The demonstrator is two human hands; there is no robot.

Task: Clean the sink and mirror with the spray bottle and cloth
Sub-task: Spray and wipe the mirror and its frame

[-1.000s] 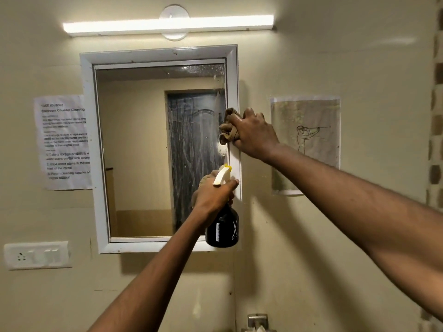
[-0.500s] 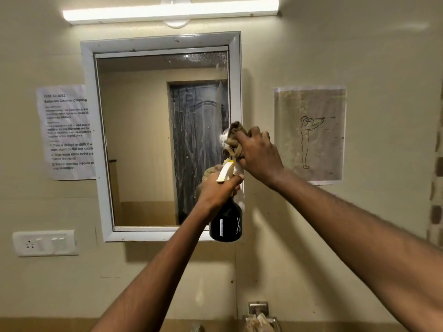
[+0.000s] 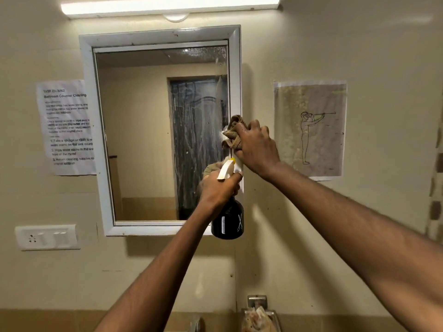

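Note:
A white-framed mirror (image 3: 153, 130) hangs on the beige wall, its right part streaked with wet smears. My right hand (image 3: 257, 147) grips a bunched brown cloth (image 3: 232, 135) and presses it against the mirror's right edge at mid height. Just below it, my left hand (image 3: 219, 188) holds a black spray bottle (image 3: 229, 222) by its neck, with the white and yellow nozzle (image 3: 226, 170) pointing up toward the glass. The sink is out of view.
A tube light (image 3: 167, 6) runs above the mirror. A printed instruction sheet (image 3: 64, 125) is taped left of it, a figure drawing (image 3: 310, 129) right of it. A switch plate (image 3: 46, 237) sits lower left. A tap (image 3: 196, 323) and a wall bracket (image 3: 257, 310) show at the bottom edge.
My right hand has wiped the cloth down along the mirror's right edge, ending close above the bottle's nozzle. The view has tilted down a little. My left hand keeps holding the bottle.

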